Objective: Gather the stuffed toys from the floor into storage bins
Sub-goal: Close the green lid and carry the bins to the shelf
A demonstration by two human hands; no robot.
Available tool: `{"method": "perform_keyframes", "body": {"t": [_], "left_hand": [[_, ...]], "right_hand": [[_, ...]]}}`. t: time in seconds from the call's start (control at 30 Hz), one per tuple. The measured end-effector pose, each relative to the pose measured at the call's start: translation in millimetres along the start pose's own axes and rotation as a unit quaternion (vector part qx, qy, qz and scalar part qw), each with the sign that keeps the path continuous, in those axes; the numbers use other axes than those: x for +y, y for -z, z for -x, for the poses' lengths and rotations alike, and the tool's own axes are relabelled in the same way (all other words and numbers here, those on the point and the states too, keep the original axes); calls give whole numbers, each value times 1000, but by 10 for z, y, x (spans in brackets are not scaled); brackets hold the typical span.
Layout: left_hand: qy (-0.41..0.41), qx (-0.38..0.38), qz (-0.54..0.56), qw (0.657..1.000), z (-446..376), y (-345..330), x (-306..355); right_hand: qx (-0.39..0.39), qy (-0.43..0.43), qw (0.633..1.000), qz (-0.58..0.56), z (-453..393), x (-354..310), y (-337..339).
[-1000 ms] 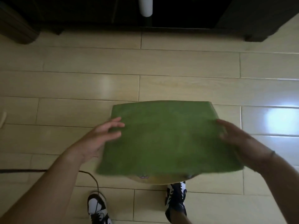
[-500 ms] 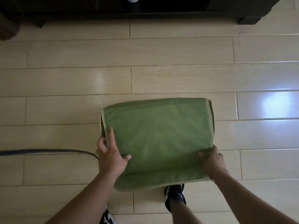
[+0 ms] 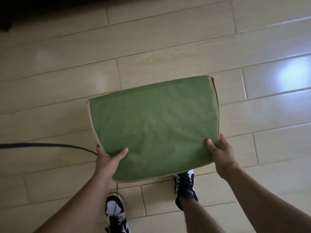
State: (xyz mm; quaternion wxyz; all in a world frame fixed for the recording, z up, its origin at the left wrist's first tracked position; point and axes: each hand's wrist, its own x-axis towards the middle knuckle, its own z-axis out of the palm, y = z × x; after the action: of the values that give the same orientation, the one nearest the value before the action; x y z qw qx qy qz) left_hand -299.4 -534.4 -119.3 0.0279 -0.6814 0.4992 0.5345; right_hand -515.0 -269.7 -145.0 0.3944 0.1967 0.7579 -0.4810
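Both hands grasping green fabric bin (image 3: 154, 125): left hand (image 3: 107, 158), right hand (image 3: 220, 153) pinch near corners. Probably light, floppy; hold trimmed edges with 2 hands.

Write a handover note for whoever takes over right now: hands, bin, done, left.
Left hand: grips the near left corner of the green fabric bin, thumb on top.
Right hand: grips the near right corner.
Bin: held above the wood floor, a flat green face toward the camera; inside hidden.
Done: bin in hand.
Left: no stuffed toys in view; find them, fill the bin.
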Motion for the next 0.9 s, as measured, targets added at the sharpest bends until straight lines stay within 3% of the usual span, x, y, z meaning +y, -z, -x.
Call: {"method": "perform_keyframes", "body": {"t": [0.13, 0.27, 0.43, 0.63, 0.7, 0.77, 0.9], "left_hand": [[-101, -59, -57, 991, -29, -483, 496], [-225, -149, -183, 945, 127, -1419, 1022], [-230, -314, -337, 857, 739, -2717, 1191], [-292, -330, -439, 783, 1546, -3867, 902], [-308, -331, -432, 780, 1854, -4259, 826], [-303, -331, -391, 804, 2218, -4640, 764], [-255, -402, -308, 824, 2779, -5388, 700]], "right_hand": [[49, -35, 993, -104, 19, 163, 385], [133, -76, 964, -216, 71, 370, 1068], [216, -131, 909, -331, 425, 872, 2120], [275, -178, 847, -419, 856, 1635, 2910], [313, -181, 820, -443, 927, 1771, 3059], [348, -181, 783, -482, 957, 1888, 3247], [370, -211, 725, -542, 933, 1981, 3689]]}}
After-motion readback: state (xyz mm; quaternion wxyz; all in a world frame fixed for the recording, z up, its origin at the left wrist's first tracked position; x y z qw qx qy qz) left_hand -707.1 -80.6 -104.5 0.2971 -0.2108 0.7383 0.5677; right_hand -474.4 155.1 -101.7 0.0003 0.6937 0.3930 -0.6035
